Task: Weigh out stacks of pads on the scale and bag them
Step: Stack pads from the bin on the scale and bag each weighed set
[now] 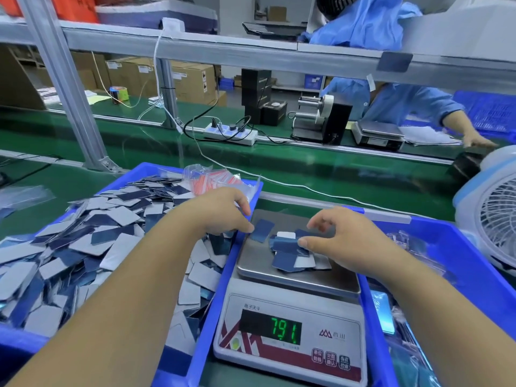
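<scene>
A digital scale (290, 328) stands between two blue bins, its display showing green digits. On its steel pan (257, 261) lies a loose pile of blue and white pads (293, 255). A single blue pad (262, 230) sits at the pan's back left, right at the fingertips of my left hand (223, 213); whether the fingers still touch it is unclear. My right hand (337, 236) hovers over the pile with fingers curled, thumb against the top blue pad. The left blue bin (22, 342) is heaped with loose pads (92, 241).
A right blue bin (458, 247) holds bagged pads. Clear bags with orange strips (215, 177) lie at the left bin's back edge. A white fan (491, 216) stands far right. Beyond a green conveyor (307, 163), a person in blue works near another scale.
</scene>
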Tool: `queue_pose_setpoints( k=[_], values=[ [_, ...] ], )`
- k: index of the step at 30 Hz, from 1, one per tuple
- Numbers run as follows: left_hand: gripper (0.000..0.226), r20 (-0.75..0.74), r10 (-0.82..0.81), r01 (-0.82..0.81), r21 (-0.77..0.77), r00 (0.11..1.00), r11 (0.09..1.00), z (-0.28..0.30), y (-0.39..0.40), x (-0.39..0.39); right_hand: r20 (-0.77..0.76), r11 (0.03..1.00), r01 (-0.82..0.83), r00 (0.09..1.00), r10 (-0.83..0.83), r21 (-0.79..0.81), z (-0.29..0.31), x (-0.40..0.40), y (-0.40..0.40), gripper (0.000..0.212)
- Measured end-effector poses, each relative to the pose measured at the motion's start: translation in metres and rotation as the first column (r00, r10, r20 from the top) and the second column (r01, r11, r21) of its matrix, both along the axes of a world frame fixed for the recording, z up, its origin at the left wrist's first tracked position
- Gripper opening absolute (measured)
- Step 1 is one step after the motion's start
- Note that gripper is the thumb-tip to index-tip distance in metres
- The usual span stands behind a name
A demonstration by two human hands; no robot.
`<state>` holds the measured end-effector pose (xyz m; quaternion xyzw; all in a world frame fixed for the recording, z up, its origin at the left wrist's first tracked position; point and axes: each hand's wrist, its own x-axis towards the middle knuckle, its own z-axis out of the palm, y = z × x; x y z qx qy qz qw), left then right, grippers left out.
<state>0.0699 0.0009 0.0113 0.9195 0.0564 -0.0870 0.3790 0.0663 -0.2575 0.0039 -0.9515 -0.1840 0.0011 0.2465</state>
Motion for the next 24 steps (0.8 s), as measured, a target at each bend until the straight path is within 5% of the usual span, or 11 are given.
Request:
queue_pose_setpoints(
  k=[3,6,11,14,19,24],
  values=[
    [0.042,-0.001,0.014,-0.014,0.045,1.000,0.999,-0.003,-0.007,0.001,0.012,1.000,0.026,1.000,-0.026,-0.003,-0.001,0.000,0.001,0.033],
    [0.038,0.005,0.011,-0.011,0.037,1.000,0.999,-0.009,-0.009,0.001,0.020,0.999,0.029,0.999,-0.029,0.017,-0.001,-0.002,0.002,0.045],
    [0.017,0.020,0.083,-0.072,-0.322,0.996,0.944,-0.006,0.016,-0.008,-0.012,1.000,0.026,1.000,-0.025,0.010,-0.003,-0.003,0.000,0.048],
    [0.012,0.129,-0.113,0.160,-0.453,0.985,0.877,0.004,0.006,-0.019,0.004,0.999,0.033,0.999,-0.033,0.009,-0.001,0.001,-0.004,0.041],
    [0.025,0.144,-0.405,0.418,-0.073,0.903,0.906,0.003,-0.035,-0.021,0.031,0.997,0.079,0.996,-0.080,0.022,0.000,0.005,-0.009,0.025],
    [0.044,0.132,-0.399,0.364,0.228,0.907,0.903,0.004,-0.040,-0.012,-0.028,0.994,0.105,0.994,-0.104,0.039,-0.001,0.006,-0.013,0.023]
  ],
)
